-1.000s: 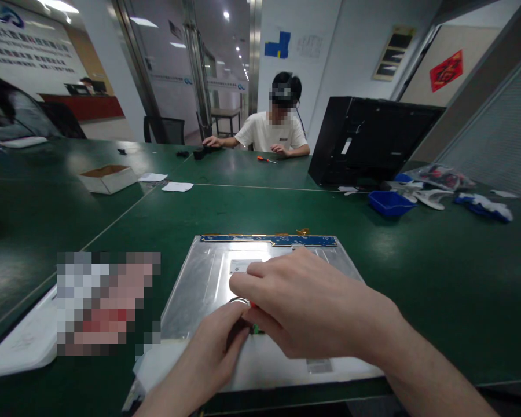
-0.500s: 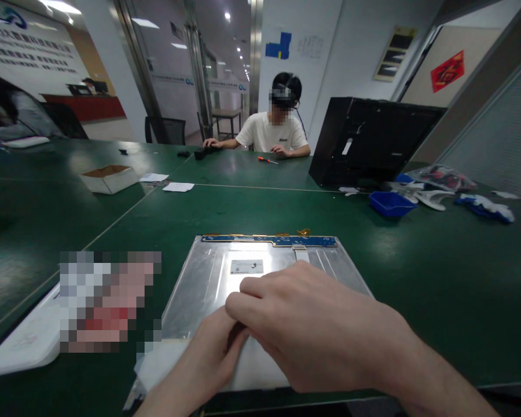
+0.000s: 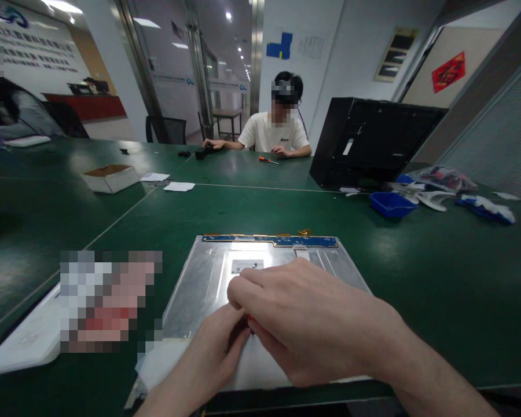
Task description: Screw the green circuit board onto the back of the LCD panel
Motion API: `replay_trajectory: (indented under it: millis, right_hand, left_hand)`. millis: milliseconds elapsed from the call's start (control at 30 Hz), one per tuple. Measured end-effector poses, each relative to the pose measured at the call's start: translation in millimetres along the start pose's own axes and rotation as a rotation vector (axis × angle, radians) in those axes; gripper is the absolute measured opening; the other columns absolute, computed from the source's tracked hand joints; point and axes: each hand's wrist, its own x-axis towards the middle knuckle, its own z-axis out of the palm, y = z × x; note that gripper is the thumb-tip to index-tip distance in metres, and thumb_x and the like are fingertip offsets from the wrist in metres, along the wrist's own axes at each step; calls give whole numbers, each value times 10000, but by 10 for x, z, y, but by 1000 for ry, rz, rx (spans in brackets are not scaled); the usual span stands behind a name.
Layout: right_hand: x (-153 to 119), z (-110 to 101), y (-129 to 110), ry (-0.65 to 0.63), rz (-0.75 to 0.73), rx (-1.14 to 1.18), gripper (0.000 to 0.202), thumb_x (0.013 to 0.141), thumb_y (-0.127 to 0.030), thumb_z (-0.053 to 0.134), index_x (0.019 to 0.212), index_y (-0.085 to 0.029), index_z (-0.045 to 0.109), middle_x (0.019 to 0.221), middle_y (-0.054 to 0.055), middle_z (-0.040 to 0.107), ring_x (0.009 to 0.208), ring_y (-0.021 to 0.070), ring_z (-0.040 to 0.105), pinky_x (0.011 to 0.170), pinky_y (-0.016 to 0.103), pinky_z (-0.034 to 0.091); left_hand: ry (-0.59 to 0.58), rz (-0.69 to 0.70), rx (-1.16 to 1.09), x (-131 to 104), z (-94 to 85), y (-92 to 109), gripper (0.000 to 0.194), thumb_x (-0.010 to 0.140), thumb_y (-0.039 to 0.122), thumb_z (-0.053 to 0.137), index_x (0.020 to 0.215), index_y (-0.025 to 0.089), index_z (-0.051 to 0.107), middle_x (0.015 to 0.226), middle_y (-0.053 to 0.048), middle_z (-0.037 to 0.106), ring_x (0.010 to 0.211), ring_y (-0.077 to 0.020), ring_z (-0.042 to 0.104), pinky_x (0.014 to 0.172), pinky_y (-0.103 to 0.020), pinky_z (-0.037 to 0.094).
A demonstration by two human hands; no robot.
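Observation:
A flat silver metal panel (image 3: 208,284), like the back of a display panel, lies in front of me. It has a blue circuit board strip (image 3: 243,238) along its far edge and a white ribbon cable (image 3: 302,253) near it. Over the near part of the panel, my right hand (image 3: 304,318) is closed, fingers curled, and touches my left hand. A small red-orange bit (image 3: 249,321) shows between the two hands; its kind is hidden. My left hand (image 3: 219,339) is pinched, its fingertips partly covered by the right. White sheeting (image 3: 160,359) lies at the panel's near left.
Left of the panel lies a white flat object (image 3: 30,341) beside a blurred patch. A black monitor (image 3: 373,145), a blue tray (image 3: 391,204) and a white box (image 3: 110,179) stand farther off. Across the table sits a person (image 3: 273,130) near an orange screwdriver (image 3: 267,160).
My right hand has shifted and turned slightly, its knuckles a bit higher. The red-orange bit between my hands now shows. The panel lies where it was.

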Motion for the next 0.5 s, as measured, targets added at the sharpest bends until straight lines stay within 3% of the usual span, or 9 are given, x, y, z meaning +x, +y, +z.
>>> replay_trajectory:
  millis: [133, 233, 500]
  right_hand:
    - [20, 71, 37, 85, 43, -82, 63, 870, -199, 541, 895, -195, 483, 756, -10, 619, 556, 121, 485, 451, 297, 181]
    - [26, 106, 64, 112, 85, -118, 108, 918, -284, 512, 853, -200, 493, 692, -12, 621, 550, 130, 497, 474, 304, 163]
    - [2, 55, 55, 77, 3, -22, 58, 842, -178, 514, 891, -174, 483, 790, 6, 601, 549, 120, 443, 441, 282, 208]
  left_hand:
    - [-11, 34, 11, -4, 1, -25, 168, 838, 101, 422, 835, 196, 561, 835, -41, 669, 762, -199, 632, 673, -279, 477]
    - [-24, 25, 16, -2, -2, -29, 161, 844, 104, 429, 801, 199, 551, 755, -25, 648, 729, -192, 621, 693, -289, 481]
    - [-33, 4, -12, 0, -9, -11, 164, 831, 90, 428, 848, 176, 567, 828, -34, 676, 735, -186, 623, 647, -267, 450]
